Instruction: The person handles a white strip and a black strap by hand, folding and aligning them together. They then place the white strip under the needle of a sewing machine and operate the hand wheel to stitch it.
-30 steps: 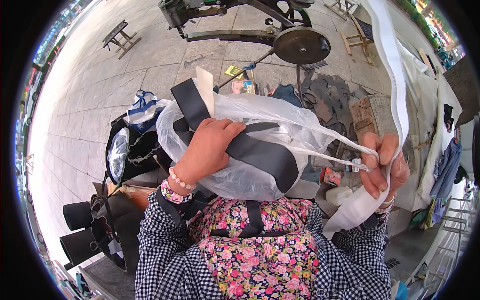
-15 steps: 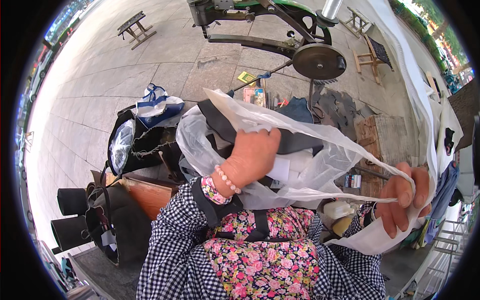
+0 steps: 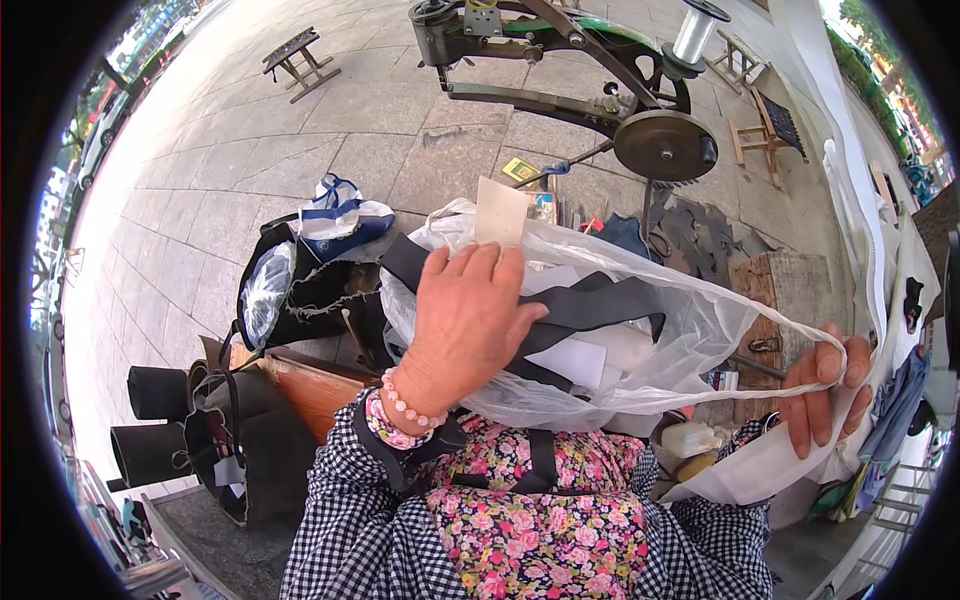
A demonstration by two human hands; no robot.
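Observation:
My left hand [image 3: 465,310] is in the mouth of a clear white plastic bag [image 3: 705,310]. Its fingers are closed on a stiff cream strip [image 3: 502,212] that sticks up past the fingertips, while the thumb lies near a wide black band [image 3: 580,308]. Folded white pieces [image 3: 570,360] lie in the bag with the band. At the right, my right hand [image 3: 825,390] grips the bag's stretched handles, pulling them taut. A white sheet [image 3: 735,470] hangs at that hand; whether the fingers hold it too, I cannot tell.
Ahead stands a hand-cranked sewing machine [image 3: 570,90] with a thread spool [image 3: 695,35]. Left of the bag are a black bag [image 3: 265,310], a blue-white bag [image 3: 345,225] and a dark bag [image 3: 240,440]. A wooden box [image 3: 800,290] and dark scraps [image 3: 690,235] lie to the right.
My left hand has turned fingers-upward, and the cream strip now stands upright above it. More of the black band and white pieces shows. My right hand still grips the handles.

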